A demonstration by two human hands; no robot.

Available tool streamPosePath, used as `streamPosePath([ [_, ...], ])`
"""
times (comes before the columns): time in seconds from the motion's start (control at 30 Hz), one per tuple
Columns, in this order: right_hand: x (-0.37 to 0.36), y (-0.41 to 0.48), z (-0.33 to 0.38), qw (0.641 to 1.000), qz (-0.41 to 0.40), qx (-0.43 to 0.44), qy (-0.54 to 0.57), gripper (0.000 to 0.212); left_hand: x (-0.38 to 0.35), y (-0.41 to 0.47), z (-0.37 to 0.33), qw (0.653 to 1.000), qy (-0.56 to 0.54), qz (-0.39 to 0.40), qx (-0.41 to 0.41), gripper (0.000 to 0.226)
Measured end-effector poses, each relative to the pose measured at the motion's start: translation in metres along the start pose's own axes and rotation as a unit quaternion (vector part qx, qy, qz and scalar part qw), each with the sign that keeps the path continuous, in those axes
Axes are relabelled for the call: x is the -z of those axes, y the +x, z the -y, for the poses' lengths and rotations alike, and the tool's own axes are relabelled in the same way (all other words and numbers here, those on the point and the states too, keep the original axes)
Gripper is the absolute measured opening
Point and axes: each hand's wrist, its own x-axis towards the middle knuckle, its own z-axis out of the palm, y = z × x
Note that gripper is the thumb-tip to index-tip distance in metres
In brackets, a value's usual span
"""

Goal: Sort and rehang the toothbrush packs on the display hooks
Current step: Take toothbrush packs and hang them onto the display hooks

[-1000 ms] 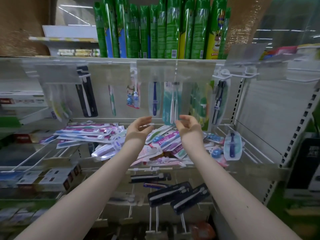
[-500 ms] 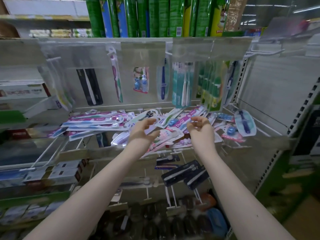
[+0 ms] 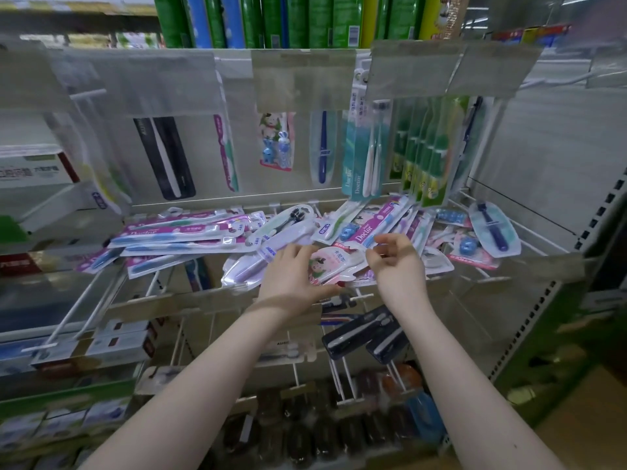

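A heap of loose toothbrush packs [image 3: 190,232] lies across the wire hooks of the middle row. My left hand [image 3: 291,276] rests on the heap, fingers fairly straight, thumb stretched under a round pink children's pack [image 3: 327,262]. My right hand [image 3: 398,262] hovers just right of that pack with curled fingers, its fingertips at the pack's upper edge; whether they pinch it is unclear. Above hang a black pack [image 3: 166,157], a cartoon pack [image 3: 276,144], a blue single brush [image 3: 322,147], a teal Doctor pack [image 3: 359,157] and green packs [image 3: 424,154].
Bare white hooks [image 3: 84,300] jut out at the lower left. Dark twin packs [image 3: 363,334] hang on the row below my hands. Green bottles [image 3: 271,18] stand on the top shelf and toothpaste boxes [image 3: 34,167] at the left. An oval blue pack [image 3: 493,228] lies at the heap's right end.
Both hands have dropped from in front of the hanging packs down onto the heap. The left hand has flattened onto the packs. The camera has tilted down and moved closer.
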Motion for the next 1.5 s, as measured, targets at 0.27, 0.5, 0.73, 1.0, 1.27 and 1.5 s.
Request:
streamPosePath([
  [0.27, 0.0, 0.018, 0.005, 0.999, 0.022, -0.018, -0.03, 0.022, -0.001, 0.007, 0.003, 0.999, -0.031, 0.017, 0.028, 0.085],
  [0.5, 0.001, 0.025, 0.009, 1.0, 0.023, -0.005, -0.003, 0.017, 0.009, 0.002, -0.001, 0.977, -0.203, -0.041, 0.055, 0.081],
  [0.73, 0.0, 0.033, 0.017, 0.996, 0.031, -0.007, 0.077, 0.022, 0.032, 0.002, -0.015, 0.955, -0.257, -0.132, 0.062, 0.089],
  [1.0, 0.016, 0.041, 0.014, 0.998, 0.013, 0.017, 0.064, 0.01, 0.035, 0.006, -0.024, 0.903, -0.385, -0.131, 0.139, 0.071],
  [1.27, 0.041, 0.053, 0.0, 0.999, -0.02, 0.021, 0.037, 0.015, 0.026, 0.014, -0.033, 0.856, -0.465, -0.103, 0.202, 0.081],
  [1.5, 0.051, 0.059, -0.006, 0.999, -0.012, 0.018, 0.034, 0.014, 0.015, 0.024, -0.04, 0.845, -0.478, -0.101, 0.215, 0.044],
])
